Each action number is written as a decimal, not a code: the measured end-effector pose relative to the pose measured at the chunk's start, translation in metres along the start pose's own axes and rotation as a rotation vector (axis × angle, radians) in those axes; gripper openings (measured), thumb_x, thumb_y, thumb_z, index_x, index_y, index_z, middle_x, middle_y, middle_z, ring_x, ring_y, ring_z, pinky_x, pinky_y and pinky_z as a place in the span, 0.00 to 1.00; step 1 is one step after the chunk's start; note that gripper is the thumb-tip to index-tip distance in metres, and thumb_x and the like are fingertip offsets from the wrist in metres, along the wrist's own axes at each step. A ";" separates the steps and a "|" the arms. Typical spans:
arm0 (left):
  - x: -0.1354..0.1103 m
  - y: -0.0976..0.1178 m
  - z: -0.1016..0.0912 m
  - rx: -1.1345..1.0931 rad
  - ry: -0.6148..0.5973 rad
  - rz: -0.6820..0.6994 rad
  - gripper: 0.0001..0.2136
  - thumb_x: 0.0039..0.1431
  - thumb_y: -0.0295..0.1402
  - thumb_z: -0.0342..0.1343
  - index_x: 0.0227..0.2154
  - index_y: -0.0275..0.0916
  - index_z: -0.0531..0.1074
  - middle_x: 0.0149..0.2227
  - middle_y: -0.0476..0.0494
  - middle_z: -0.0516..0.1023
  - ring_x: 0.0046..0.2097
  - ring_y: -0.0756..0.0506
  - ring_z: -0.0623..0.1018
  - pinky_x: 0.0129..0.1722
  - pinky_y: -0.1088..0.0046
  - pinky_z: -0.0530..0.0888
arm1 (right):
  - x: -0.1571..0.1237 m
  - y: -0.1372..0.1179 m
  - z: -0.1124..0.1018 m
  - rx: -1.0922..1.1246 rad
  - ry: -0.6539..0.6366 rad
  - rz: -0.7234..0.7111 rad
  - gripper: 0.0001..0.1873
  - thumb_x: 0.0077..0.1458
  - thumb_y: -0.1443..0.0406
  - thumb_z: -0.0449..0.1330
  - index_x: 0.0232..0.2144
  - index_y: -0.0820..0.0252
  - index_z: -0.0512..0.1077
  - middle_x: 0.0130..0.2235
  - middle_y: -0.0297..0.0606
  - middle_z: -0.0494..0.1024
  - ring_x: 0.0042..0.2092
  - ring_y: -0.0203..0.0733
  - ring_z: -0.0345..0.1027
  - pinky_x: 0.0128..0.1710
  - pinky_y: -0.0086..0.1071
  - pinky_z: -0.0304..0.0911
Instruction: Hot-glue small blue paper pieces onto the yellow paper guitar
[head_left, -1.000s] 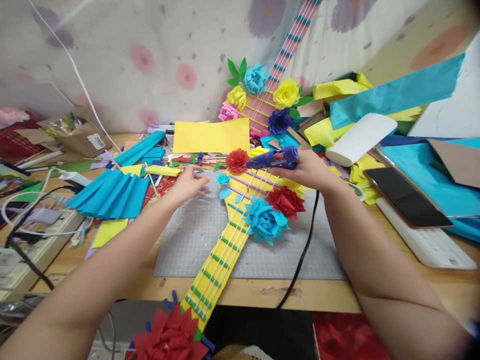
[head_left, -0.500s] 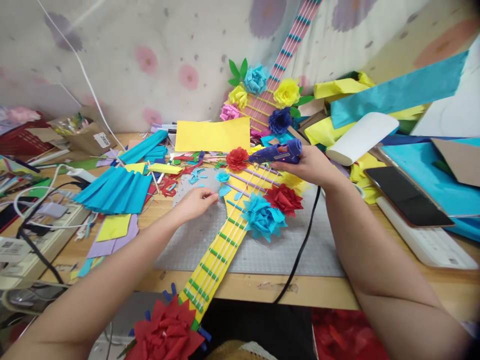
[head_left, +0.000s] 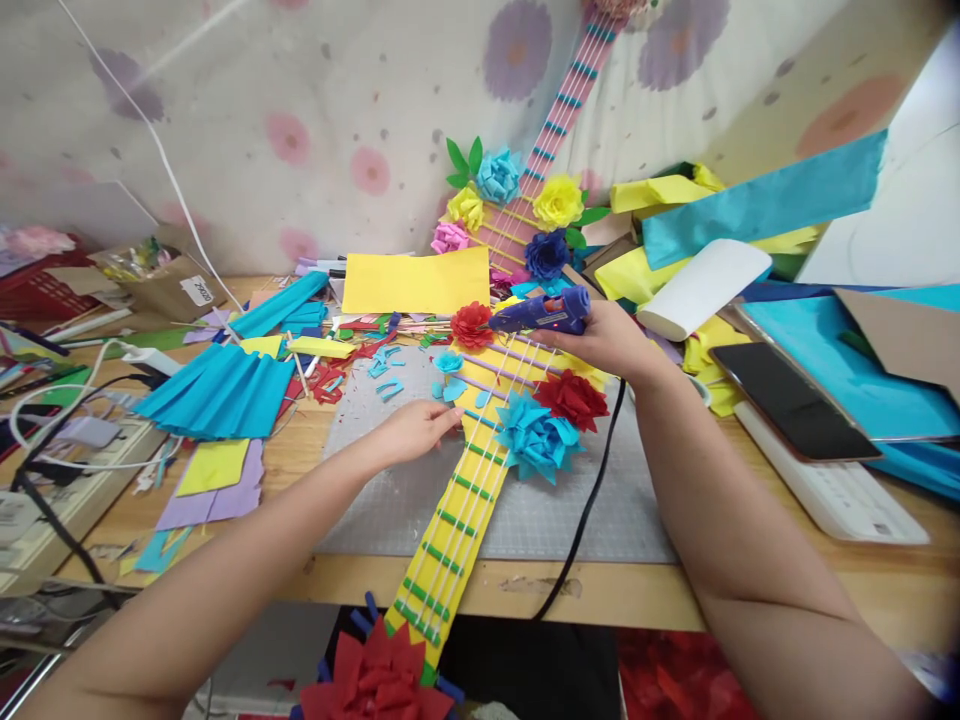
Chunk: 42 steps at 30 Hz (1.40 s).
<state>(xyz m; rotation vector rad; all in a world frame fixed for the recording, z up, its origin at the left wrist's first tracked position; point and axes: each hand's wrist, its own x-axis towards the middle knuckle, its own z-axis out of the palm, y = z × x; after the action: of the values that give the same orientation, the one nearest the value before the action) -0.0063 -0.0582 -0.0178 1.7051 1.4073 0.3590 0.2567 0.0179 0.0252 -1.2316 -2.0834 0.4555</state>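
A yellow paper guitar (head_left: 442,540) lies across the cutting mat, its neck overhanging the table's front edge. My left hand (head_left: 420,430) pinches the edge of the guitar where neck meets body. In my right hand (head_left: 611,340) is a blue glue gun (head_left: 551,311), its nozzle by a red paper flower (head_left: 472,325) on the guitar's body. A small blue flower (head_left: 448,362) sits just below that one. Larger blue (head_left: 540,435) and red (head_left: 573,398) flowers are on the body's right side, and a big red flower (head_left: 379,675) covers the neck's end.
A pink paper guitar (head_left: 517,215) leans on the wall behind. Yellow paper (head_left: 416,280), pleated blue paper (head_left: 225,390) and scraps litter the left. On the right lie a phone (head_left: 795,400) and a white keyboard (head_left: 832,490). The glue gun's black cord (head_left: 592,520) hangs over the edge.
My left hand has moved right and down onto the guitar's edge. The guitar's neck has swung a little to the right. The glue gun stays near the red flower.
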 end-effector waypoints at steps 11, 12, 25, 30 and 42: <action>0.027 -0.030 -0.038 0.314 0.329 -0.052 0.07 0.48 0.37 0.57 0.27 0.40 0.71 0.30 0.46 0.77 0.32 0.46 0.74 0.33 0.71 0.68 | 0.001 0.001 -0.009 0.041 0.001 0.077 0.27 0.46 0.47 0.62 0.36 0.64 0.78 0.27 0.37 0.74 0.30 0.41 0.65 0.30 0.34 0.61; 0.033 -0.033 -0.039 0.286 0.348 -0.015 0.09 0.48 0.39 0.58 0.30 0.39 0.71 0.32 0.46 0.76 0.33 0.46 0.74 0.34 0.71 0.69 | 0.001 0.001 -0.008 0.042 0.005 0.074 0.27 0.45 0.47 0.63 0.36 0.63 0.78 0.27 0.37 0.74 0.30 0.41 0.66 0.30 0.34 0.61; 0.039 -0.044 -0.038 0.321 0.329 0.080 0.09 0.49 0.38 0.59 0.26 0.40 0.67 0.29 0.48 0.71 0.34 0.46 0.71 0.35 0.71 0.67 | 0.001 -0.004 0.002 0.082 -0.045 0.024 0.29 0.45 0.44 0.62 0.37 0.61 0.77 0.32 0.38 0.78 0.35 0.45 0.69 0.37 0.36 0.64; 0.028 -0.051 -0.038 0.253 0.496 0.072 0.06 0.54 0.36 0.55 0.32 0.40 0.70 0.33 0.46 0.73 0.35 0.46 0.71 0.38 0.70 0.68 | 0.001 -0.006 0.006 -0.003 -0.067 0.036 0.28 0.45 0.42 0.61 0.31 0.61 0.77 0.26 0.36 0.73 0.31 0.42 0.66 0.31 0.33 0.61; 0.026 -0.061 -0.056 0.350 0.326 0.195 0.08 0.51 0.39 0.57 0.27 0.41 0.76 0.34 0.45 0.76 0.36 0.46 0.73 0.38 0.70 0.68 | 0.003 -0.001 0.018 -0.036 -0.082 0.029 0.26 0.46 0.44 0.61 0.35 0.59 0.78 0.30 0.37 0.77 0.34 0.44 0.68 0.34 0.34 0.63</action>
<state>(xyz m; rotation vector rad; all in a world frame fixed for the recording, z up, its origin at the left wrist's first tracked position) -0.0760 -0.0121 -0.0393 2.1526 1.6113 0.5435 0.2423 0.0207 0.0137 -1.2845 -2.1535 0.4915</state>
